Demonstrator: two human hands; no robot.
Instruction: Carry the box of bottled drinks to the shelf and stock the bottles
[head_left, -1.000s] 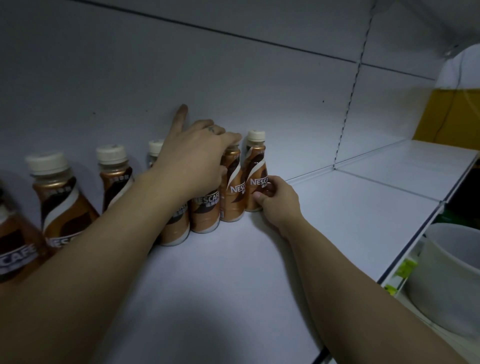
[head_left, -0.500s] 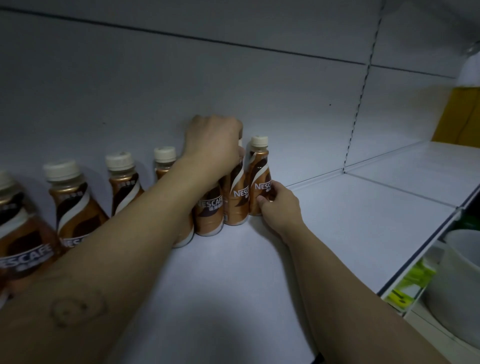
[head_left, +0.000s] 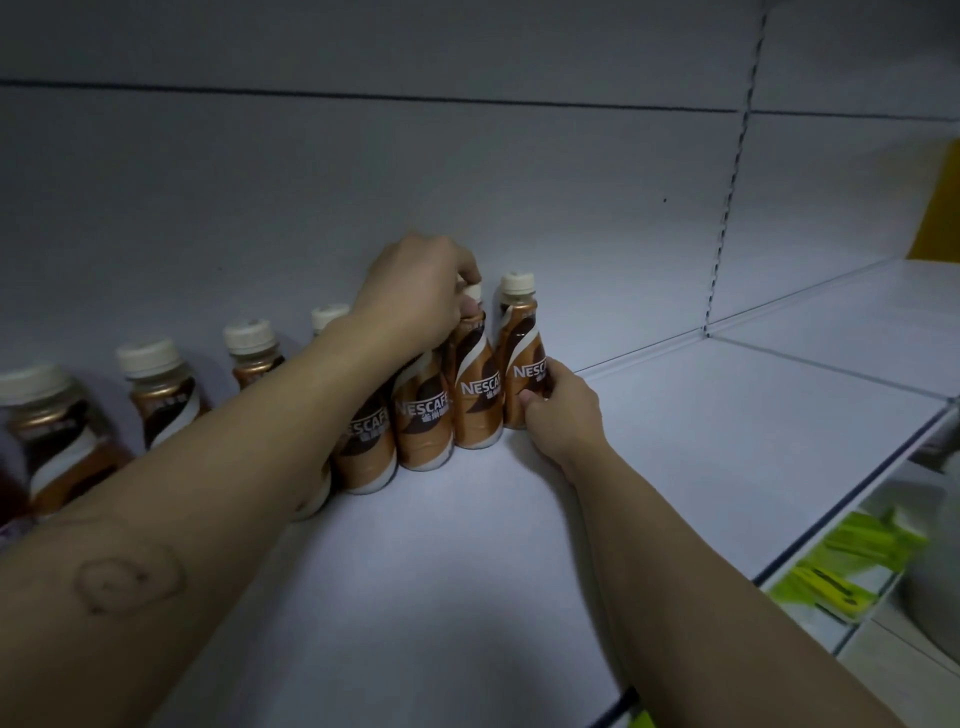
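A row of bottles (head_left: 421, 431) stands upright on the white shelf (head_left: 467, 571), close in front of the grey back panel (head_left: 467, 182), running from the near left to the far right, with the rightmost four packed side by side and touching. Each has a brown and copper wrap with a white swirl and a cream screw cap; the wraps that face the camera read "NESCAFE" in white capitals, cut short on the last two by the bottle's curve and by a hand, with a line of small Chinese characters beneath that is too blurred to read with certainty. The left hand (head_left: 415, 296) reaches over the row from the left, its fingers curled down over the top of the second bottle (head_left: 475, 400) from the right end, gripping it at the cap and neck. The right hand (head_left: 561, 410) holds the end bottle (head_left: 519, 353) low on its body, thumb on the near side and fingers wrapped round the right side, covering the end of the label. To the right of the end bottle the shelf runs on past a slotted upright (head_left: 727, 208). At the near right, below the shelf edge, lie blurred green and yellow tags (head_left: 852, 566), and a yellow panel (head_left: 943, 208) shows at the far right edge.
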